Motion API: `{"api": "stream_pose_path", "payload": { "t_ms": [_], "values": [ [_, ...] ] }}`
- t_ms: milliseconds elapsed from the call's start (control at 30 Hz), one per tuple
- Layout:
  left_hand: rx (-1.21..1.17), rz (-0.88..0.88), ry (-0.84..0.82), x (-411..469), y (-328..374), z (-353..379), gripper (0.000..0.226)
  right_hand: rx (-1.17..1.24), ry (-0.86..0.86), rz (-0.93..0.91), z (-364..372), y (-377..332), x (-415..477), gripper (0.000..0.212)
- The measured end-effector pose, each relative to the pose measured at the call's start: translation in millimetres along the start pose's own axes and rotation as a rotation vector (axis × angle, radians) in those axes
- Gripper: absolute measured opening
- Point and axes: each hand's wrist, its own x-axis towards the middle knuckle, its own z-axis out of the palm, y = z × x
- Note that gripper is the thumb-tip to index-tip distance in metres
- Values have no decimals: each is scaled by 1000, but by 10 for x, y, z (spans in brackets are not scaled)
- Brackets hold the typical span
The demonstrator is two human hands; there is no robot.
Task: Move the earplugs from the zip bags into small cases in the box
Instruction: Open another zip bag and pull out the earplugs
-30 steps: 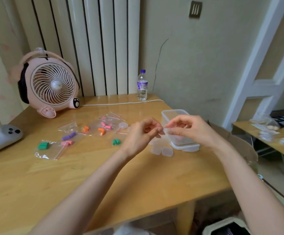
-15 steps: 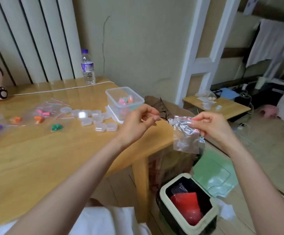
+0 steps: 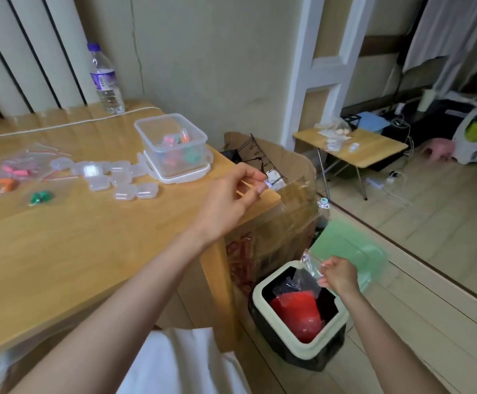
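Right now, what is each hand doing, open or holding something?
Left hand: pinching a small pale item, too blurred to identify.
Right hand: pinching an empty-looking zip bag over the bin.

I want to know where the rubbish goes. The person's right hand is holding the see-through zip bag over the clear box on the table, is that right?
Not quite. The right hand does hold the zip bag, but over the bin on the floor beside the table, not over the clear box. The head view shows it.
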Motion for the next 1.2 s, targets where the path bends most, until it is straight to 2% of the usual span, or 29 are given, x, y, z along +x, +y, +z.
{"api": "stream_pose_path", "payload": {
  "t_ms": [100,167,233,367,467,567,867,1000,1200],
  "values": [
    [18,-16,-1,31,-42,6,7,-87,-37,47,210,402,194,22],
    [29,-21,-1,44,-55,0,6,-106,-58,98,299,555,202,18],
    [38,-18,-1,52,-60,-5,5,-29,-81,153,328,565,96,10],
    [54,-14,7,62,-53,-33,4,72,-178,204,340,513,6,29],
    [56,-5,9,55,-42,-56,4,104,-171,157,259,278,-35,30],
    [60,-1,5,50,-36,-98,4,235,-121,49,86,-200,-74,25],
    [115,-80,-6,-14,-131,-452,12,432,-47,-492,-489,-2074,-693,16],
    [223,-183,75,-85,-280,-777,18,413,-201,-630,-234,-2631,-1088,12],
    [361,-330,192,-211,-601,-1399,16,305,-461,-803,589,-3134,-1531,13]
  ]
}}
